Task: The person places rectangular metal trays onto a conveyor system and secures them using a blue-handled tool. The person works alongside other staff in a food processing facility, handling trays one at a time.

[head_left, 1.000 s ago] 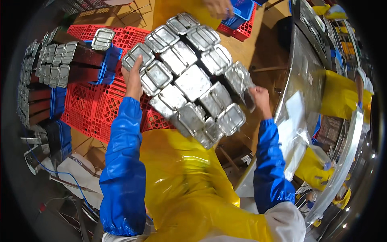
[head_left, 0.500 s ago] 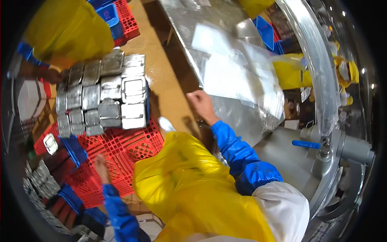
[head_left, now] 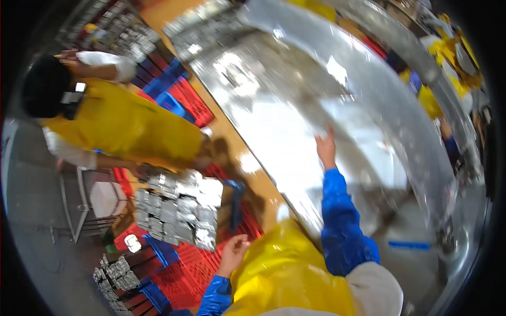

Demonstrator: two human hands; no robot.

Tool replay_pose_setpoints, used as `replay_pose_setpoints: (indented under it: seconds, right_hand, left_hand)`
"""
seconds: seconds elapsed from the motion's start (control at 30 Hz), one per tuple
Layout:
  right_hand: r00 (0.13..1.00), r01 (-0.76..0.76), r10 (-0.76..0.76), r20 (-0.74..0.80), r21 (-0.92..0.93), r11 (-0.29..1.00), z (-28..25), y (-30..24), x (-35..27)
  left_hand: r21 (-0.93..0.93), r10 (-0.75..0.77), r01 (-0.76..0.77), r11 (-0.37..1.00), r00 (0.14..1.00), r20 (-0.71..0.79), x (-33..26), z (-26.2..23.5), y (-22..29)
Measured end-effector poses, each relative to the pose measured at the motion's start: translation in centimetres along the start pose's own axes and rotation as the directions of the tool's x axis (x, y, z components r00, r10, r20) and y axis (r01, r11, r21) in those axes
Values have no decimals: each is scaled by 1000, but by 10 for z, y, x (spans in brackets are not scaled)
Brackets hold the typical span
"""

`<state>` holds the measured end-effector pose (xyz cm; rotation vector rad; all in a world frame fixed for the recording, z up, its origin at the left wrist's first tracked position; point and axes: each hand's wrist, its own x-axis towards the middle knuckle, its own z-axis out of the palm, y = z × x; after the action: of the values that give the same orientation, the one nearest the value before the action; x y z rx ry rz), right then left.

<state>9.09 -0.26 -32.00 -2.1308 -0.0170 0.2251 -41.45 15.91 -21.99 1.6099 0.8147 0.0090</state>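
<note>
My right hand (head_left: 326, 147) reaches out over the shiny steel table (head_left: 295, 100), fingers spread, holding nothing. My left hand (head_left: 235, 252) hangs low beside my yellow apron, fingers loosely curled and holding nothing, just above the red crates (head_left: 190, 268). A block of several foil containers (head_left: 176, 208) sits to its left, apart from both hands. A co-worker in a yellow apron (head_left: 126, 124) bends over that block with a hand at its far edge.
Red and blue crates (head_left: 176, 97) stack along the orange floor. More foil containers (head_left: 116, 271) lie at lower left and on the table's far end (head_left: 203, 26). A metal stand (head_left: 79, 205) is at left. Other people in yellow work at right (head_left: 437, 100).
The view has swung right. My hands let go of the block of foil containers; my right hand stretched onto the steel table, my left dropped to my side. A co-worker now bends over the containers.
</note>
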Motion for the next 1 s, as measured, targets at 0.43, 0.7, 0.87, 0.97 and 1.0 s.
replay_pose_setpoints:
  seconds: [0.43,0.7,0.87,0.97,1.0]
  right_hand:
    - [899,435,-421,-122,142,889,-57,-59,-118]
    - [847,515,-528,-67,-149,844,-99,-55,-213]
    - [951,304,-302,-68,34,952,-114,-69,-252]
    - [915,-88,149,-376,173,981,-119,-79,-261]
    - [875,-33,111,-471,171,985,-120,-83,-255]
  left_hand:
    - [-362,166,-52,931,943,290,136,81,117]
    - [-233,-96,239,943,862,498,182,172,170]
    - [-94,46,9,996,825,563,213,179,148]
    - [55,151,-242,969,752,641,216,169,161]
    - [18,167,-242,970,716,678,217,164,157]
